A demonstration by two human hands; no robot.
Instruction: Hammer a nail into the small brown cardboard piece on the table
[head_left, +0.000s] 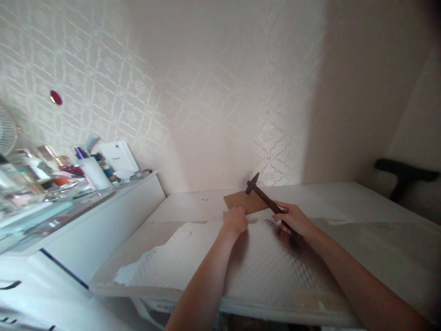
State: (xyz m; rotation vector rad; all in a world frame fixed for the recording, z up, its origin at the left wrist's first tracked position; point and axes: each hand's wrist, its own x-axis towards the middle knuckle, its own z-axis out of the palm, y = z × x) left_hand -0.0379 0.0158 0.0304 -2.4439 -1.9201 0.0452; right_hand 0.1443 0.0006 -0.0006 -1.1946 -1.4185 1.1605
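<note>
My right hand (295, 219) grips the dark wooden handle of a small hammer (263, 196), whose head hangs over a flat piece of brown cardboard (241, 201). My left hand (235, 220) rests with curled fingers on the near edge of that cardboard, pressing it to the white table (361, 207). Whether the hammer head touches the cardboard is unclear. A sheet of white textured padding (193, 257) lies under both forearms.
A white cabinet (103, 216) stands to the left, its top crowded with bottles and cosmetics (51, 170). A patterned wall rises right behind the table. A black chair armrest (406, 177) shows at the far right. A fan (7, 133) sits at the left edge.
</note>
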